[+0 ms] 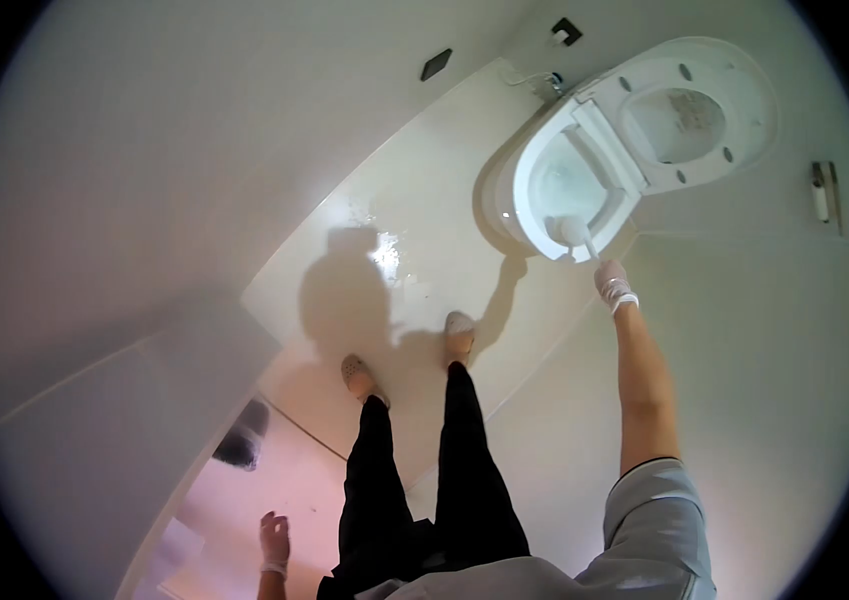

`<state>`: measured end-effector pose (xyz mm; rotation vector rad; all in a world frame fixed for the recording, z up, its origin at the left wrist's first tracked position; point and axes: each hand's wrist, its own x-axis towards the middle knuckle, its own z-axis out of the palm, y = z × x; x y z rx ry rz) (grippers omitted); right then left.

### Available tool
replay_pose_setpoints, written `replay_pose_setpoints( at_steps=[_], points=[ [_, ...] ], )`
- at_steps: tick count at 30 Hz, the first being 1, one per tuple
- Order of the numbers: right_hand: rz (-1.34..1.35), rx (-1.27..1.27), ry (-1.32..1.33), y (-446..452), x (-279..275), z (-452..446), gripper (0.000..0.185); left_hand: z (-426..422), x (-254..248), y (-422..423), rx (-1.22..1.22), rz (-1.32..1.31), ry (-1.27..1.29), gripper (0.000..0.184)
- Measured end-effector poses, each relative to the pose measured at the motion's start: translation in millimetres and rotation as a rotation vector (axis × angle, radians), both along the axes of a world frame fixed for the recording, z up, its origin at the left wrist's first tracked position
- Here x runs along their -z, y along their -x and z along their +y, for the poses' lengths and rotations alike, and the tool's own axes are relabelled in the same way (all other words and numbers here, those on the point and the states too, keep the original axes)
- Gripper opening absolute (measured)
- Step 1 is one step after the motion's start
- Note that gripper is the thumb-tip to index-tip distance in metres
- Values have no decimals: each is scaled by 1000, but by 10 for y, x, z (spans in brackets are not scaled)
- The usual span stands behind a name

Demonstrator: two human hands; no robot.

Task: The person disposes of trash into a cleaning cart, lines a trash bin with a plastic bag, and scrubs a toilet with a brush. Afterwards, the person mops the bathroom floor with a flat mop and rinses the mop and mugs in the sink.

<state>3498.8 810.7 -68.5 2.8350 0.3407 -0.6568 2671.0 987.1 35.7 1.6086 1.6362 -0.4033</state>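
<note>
In a thin clear glove, my right hand [612,284] is closed around the handle of a white toilet brush [573,232]. The brush head is over the front inner rim of the toilet bowl [527,200]; whether it touches the bowl is hard to tell. Both the toilet lid and the seat [749,95] are raised against the wall. Down at the lower left hangs my left hand [274,540], gloved too, away from the toilet. Its fingers are loosely bent and apart, with nothing seen in them.
Wet patches [384,255] shine on the pale floor before my feet. A holder [821,192] is on the right wall, and a black outlet [566,32] is behind the toilet. A dark bag-like object [242,436] lies beyond the doorway threshold [304,432] at lower left.
</note>
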Motion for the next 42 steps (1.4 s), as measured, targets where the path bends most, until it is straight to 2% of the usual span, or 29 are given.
replay_pose_setpoints(
  at_steps=[1,3,5,6,8,10,12,14,15,17,18,19,21,22,24,26,27,30,33,34,35,37,38,39,41,42],
  points=[
    [-40,149,-105,83,-286,152,27,115,47,151,-55,14,-6,17],
    [-141,111,-69,194,-414,200,25,278,22,397,-247,23,17,18],
    [-333,265,-364,364,-684,360,25,352,-23,581,-227,15,7,19],
    [-337,267,-363,342,-645,348,25,356,-52,651,-226,29,31,19],
    [-369,472,-556,301,-426,411,28,294,-41,732,-254,31,42,20],
    [-331,429,-439,474,-180,545,30,186,-105,667,-237,28,58,20],
    [-225,118,-74,191,1750,-140,28,81,-154,572,-224,9,67,21],
    [134,-423,381,457,927,195,26,-35,-166,558,-62,5,101,21],
    [272,-715,485,631,412,419,26,-77,-228,486,-76,4,94,21],
    [81,-763,424,359,658,265,27,-132,-509,366,-58,-22,73,22],
    [63,-523,303,315,210,399,29,-172,-552,482,-48,-13,74,22],
    [61,-521,297,276,113,448,29,-230,-548,587,-63,14,89,22],
    [-216,679,-618,195,58,525,28,-336,-560,703,-100,44,101,22],
    [-202,668,-615,243,74,523,28,-409,-590,790,-145,41,123,22],
    [-327,141,-322,362,212,451,32,-570,-652,848,-204,40,134,23],
    [-84,-928,579,560,774,169,30,-758,-752,764,-265,29,117,23],
    [-93,-946,572,494,854,179,30,-824,-763,724,-285,27,111,23],
    [28,-371,12,221,974,-46,27,-1129,-946,833,-136,60,129,24],
    [197,227,-476,-102,989,-302,26,-1439,-1116,1131,-105,120,196,24],
    [219,197,-470,-215,980,-321,26,-1514,-1179,1161,-163,149,196,23],
    [42,163,-439,-360,970,-339,25,-1618,-1214,1200,-226,177,192,21],
    [-301,94,-391,-369,1070,-332,23,-1804,-1271,1379,60,143,109,16],
    [-268,64,-398,-154,1054,-304,23,-1885,-1329,1368,114,121,31,13],
    [-121,-178,-146,98,986,-363,23,-1918,-1338,1402,51,180,186,13],
    [145,-678,348,540,819,-402,21,-2116,-1299,1577,304,172,113,14],
    [157,-726,331,572,855,-462,21,-2195,-1305,1593,252,139,106,14]
  ],
)
